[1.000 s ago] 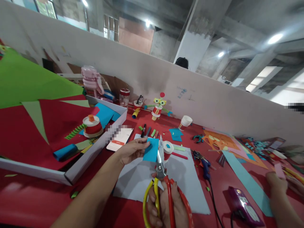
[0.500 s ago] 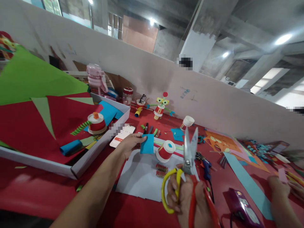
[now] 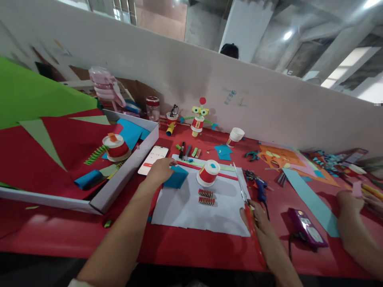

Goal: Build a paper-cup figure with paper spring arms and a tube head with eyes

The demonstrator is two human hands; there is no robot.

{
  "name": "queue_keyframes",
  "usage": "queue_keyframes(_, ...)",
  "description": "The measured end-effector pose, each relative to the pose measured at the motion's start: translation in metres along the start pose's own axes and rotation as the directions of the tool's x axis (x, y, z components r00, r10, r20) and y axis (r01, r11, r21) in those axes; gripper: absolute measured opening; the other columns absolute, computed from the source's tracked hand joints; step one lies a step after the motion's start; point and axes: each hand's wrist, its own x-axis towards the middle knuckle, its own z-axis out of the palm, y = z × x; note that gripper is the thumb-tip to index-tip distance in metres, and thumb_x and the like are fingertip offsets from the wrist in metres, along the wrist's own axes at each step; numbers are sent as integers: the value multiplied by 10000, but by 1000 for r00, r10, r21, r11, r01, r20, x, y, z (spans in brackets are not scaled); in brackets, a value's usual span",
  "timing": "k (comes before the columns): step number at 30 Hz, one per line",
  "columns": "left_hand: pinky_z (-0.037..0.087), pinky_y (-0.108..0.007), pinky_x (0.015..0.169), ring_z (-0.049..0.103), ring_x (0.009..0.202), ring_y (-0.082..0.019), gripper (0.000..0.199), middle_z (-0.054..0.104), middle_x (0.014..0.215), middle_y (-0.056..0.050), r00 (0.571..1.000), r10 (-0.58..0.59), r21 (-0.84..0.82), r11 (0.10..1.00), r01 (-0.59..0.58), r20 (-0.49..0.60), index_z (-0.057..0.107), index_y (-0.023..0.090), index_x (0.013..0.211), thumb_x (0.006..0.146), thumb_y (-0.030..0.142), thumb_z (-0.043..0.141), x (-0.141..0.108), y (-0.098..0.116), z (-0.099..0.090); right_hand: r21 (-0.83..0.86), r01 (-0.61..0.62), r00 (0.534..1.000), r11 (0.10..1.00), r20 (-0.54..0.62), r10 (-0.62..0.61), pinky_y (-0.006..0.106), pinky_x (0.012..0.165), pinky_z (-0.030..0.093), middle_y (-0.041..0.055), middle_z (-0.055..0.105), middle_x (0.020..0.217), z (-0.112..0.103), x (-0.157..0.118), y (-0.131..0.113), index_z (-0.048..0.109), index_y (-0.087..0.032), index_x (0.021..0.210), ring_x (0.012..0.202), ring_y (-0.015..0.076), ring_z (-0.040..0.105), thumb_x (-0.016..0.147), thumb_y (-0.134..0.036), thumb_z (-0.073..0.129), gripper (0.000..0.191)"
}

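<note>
Between the fingers of my left hand is a piece of blue paper, held low over the left part of a white sheet. My right hand grips the scissors by their red and yellow handles, at the sheet's right edge; their blades point away from me. An upside-down red and white paper cup with a blue dot on its base stands on the sheet. Just in front of the cup lie two folded red and green paper springs.
A phone and a white-walled box are on the left. Behind stands a cup figure with eyes. A glue gun, a purple device and another person's hands are on the right.
My right hand has lowered the scissors and moved them right, and their spread blades now look closer together. My left hand has brought the blue paper down and left; it now tilts.
</note>
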Motion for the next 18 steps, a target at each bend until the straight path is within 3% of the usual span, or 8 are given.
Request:
queue_keyframes(2, 479, -374, 782, 680, 865, -319, 182, 758, 775, -83, 1000, 12, 33, 999, -12, -23, 710, 247, 604, 549, 82, 656, 0, 1, -2, -281, -3, 1000, 960, -31, -6, 417, 799, 524, 109, 707, 1024, 8, 1, -3, 639, -221, 1190, 924, 303, 663, 840, -490, 651, 442)
queue_keyframes(4, 469, -386, 753, 668, 803, -318, 136, 735, 714, -87, 999, 22, 45, 999, -20, -44, 688, 246, 545, 563, 115, 656, -2, 2, -4, -572, 7, 999, 821, -31, -31, 440, 837, 497, 157, 704, 1043, 13, 6, -5, 595, -154, 1255, 961, 332, 660, 890, -431, 554, 460)
queue_keyframes(6, 459, -381, 723, 652, 757, -303, 122, 720, 689, -83, 997, 33, 33, 999, -31, -65, 679, 247, 518, 564, 135, 657, -4, 2, -7, -723, 27, 999, 690, 7, -32, 423, 842, 491, 190, 698, 1071, 17, 10, -5, 555, -108, 1302, 975, 330, 670, 931, -362, 481, 456)
queue_keyframes(11, 441, -343, 649, 606, 679, -249, 33, 672, 641, -48, 990, 60, -87, 994, -72, -131, 678, 236, 600, 604, 228, 646, -15, 0, -17, -847, 16, 1000, 531, 20, 0, 355, 782, 497, 218, 680, 1125, 27, 13, -9, 534, -84, 1342, 947, 293, 692, 975, -329, 458, 448)
queue_keyframes(13, 445, -324, 626, 601, 670, -228, 96, 670, 662, -38, 984, 62, -163, 983, -89, -166, 679, 225, 689, 650, 287, 617, -22, -1, -21, -877, 24, 1000, 479, 17, -18, 364, 805, 497, 213, 674, 1127, 28, 12, -10, 543, -93, 1351, 980, 301, 680, 972, -322, 475, 448)
queue_keyframes(18, 435, -289, 611, 569, 701, -194, 187, 643, 714, -30, 960, 10, -289, 953, -94, -280, 643, 206, 787, 701, 362, 587, -49, 3, -26, -914, 101, 983, 394, 32, -178, 466, 861, 496, 195, 656, 1153, 27, 0, -10, 635, -163, 1280, 1045, 358, 624, 932, -287, 532, 383)
